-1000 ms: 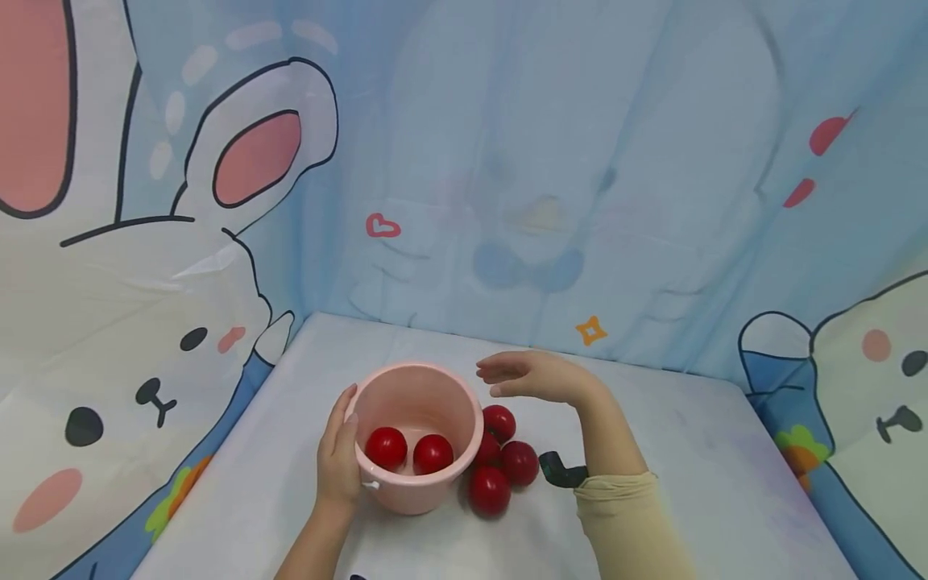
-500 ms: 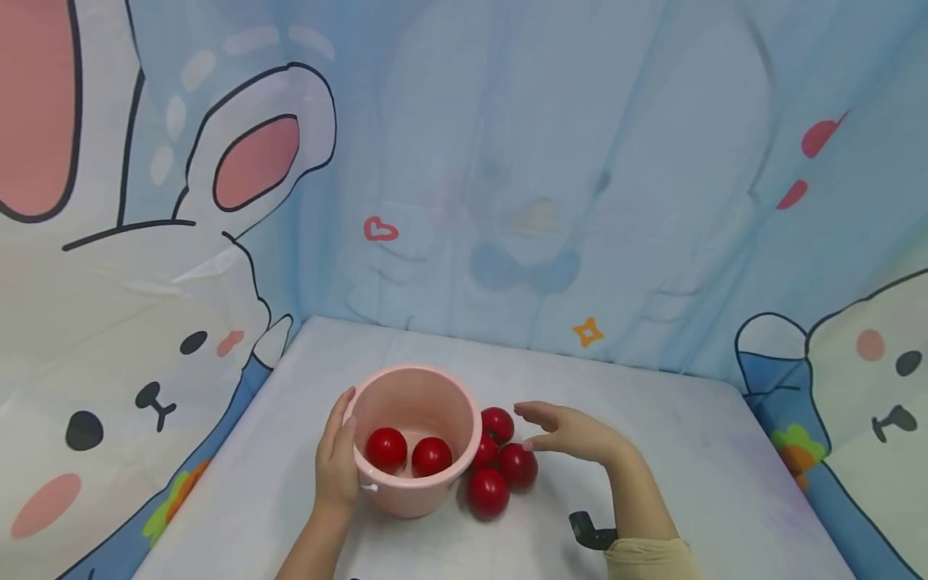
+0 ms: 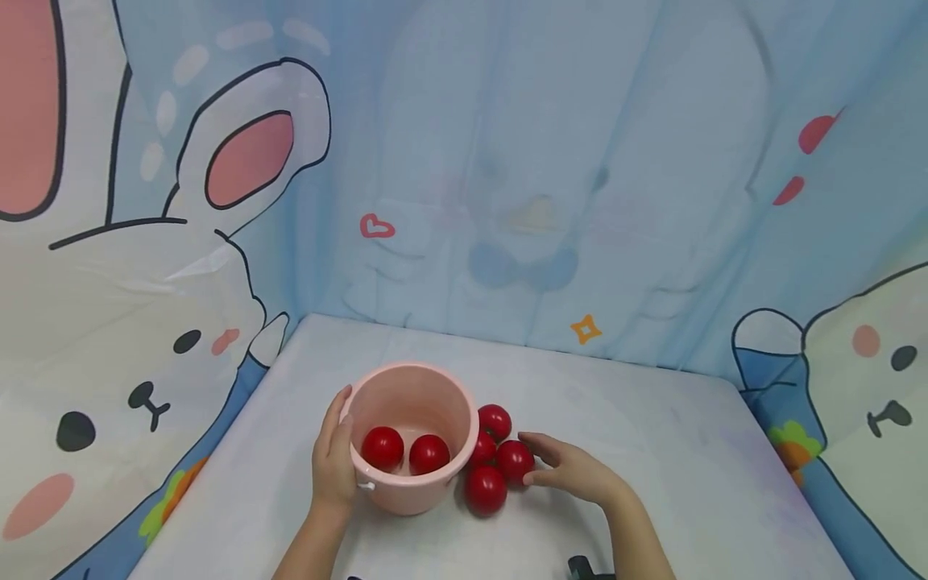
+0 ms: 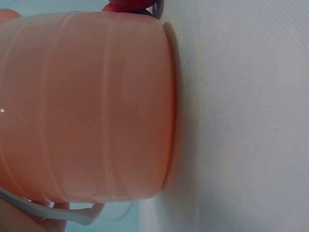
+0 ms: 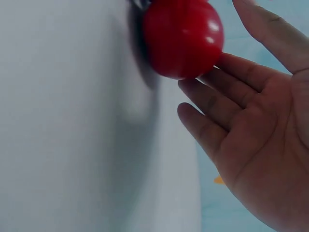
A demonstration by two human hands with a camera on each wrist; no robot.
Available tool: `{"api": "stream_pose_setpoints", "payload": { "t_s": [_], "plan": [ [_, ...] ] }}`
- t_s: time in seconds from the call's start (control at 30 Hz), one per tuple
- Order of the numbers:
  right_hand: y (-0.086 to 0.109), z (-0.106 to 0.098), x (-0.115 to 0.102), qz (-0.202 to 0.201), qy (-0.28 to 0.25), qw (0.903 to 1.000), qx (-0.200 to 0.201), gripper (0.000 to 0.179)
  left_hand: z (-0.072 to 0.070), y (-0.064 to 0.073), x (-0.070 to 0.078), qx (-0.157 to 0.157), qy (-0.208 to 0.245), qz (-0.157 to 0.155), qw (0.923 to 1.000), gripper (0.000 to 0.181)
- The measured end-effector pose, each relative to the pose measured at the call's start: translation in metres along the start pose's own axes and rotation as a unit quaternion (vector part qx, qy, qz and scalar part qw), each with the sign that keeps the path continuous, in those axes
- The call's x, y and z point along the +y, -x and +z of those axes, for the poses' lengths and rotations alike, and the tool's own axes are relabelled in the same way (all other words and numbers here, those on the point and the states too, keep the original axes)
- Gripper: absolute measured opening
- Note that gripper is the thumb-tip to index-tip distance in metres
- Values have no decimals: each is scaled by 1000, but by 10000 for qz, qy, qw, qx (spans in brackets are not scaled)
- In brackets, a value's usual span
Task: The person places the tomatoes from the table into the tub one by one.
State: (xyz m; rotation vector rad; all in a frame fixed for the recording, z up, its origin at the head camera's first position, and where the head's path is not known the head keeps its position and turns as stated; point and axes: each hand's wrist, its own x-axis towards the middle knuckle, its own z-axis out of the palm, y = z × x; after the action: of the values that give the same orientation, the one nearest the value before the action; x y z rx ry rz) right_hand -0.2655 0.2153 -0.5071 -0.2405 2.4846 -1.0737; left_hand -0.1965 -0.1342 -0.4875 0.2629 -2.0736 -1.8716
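Note:
A pink bucket (image 3: pixel 413 491) stands upright on the white table, with two glossy round red fruits (image 3: pixel 429 455) inside; their exact kind is unclear. My left hand (image 3: pixel 335 463) holds the bucket's left side near the rim, and its fingers show past the pale handle (image 4: pixel 84 216) in the left wrist view. Several more red fruits (image 3: pixel 486 490) sit clustered against the bucket's right side. Beside the rightmost red fruit (image 3: pixel 515 461) is my right hand (image 3: pixel 573 474), thumb and fingers spread apart. In the right wrist view the fingertips meet the edge of that fruit (image 5: pixel 183 38); contact is hard to judge.
The white tabletop (image 3: pixel 667 451) extends right of the cluster. A light blue curtain (image 3: pixel 536 145) with cartoon animals hangs behind and along both sides. A dark strap piece (image 3: pixel 582 568) shows at the right wrist.
My right hand has come down from beyond the bucket's right rim, moving right and nearer, to the rightmost red fruit. The left hand and the bucket have stayed in place.

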Motion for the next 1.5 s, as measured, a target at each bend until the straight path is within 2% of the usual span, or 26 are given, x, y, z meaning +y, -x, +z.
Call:
{"api": "stream_pose_setpoints", "payload": {
  "t_s": [0.17, 0.37, 0.6, 0.8, 1.17, 1.33, 1.5],
  "plan": [
    [-5, 12, 10, 47, -31, 9996, 285, 82, -1, 1, 1, 32, 8, -71, 10000, 44],
    [-9, 20, 19, -4, 15, 9977, 673, 79, 0, 2, 2, 7, 15, -6, 10000, 43],
    [-11, 23, 21, -12, -29, 9965, 830, 77, 0, 2, 2, 16, -39, 30, 10000, 43],
    [-9, 25, 21, 12, 146, 9959, 889, 78, -1, 2, 0, -33, 41, 35, 10000, 43],
    [-8, 22, 22, -35, 238, 9955, 921, 74, -1, 1, 0, -30, 42, -8, 10000, 43],
    [-3, 13, 18, -55, 90, 9955, 942, 74, -1, 1, 0, -59, 55, 8, 10000, 43],
    [2, 0, 11, -306, 65, 9944, 1010, 74, -1, 1, 0, -24, 32, 0, 10000, 43]
  ]
}}
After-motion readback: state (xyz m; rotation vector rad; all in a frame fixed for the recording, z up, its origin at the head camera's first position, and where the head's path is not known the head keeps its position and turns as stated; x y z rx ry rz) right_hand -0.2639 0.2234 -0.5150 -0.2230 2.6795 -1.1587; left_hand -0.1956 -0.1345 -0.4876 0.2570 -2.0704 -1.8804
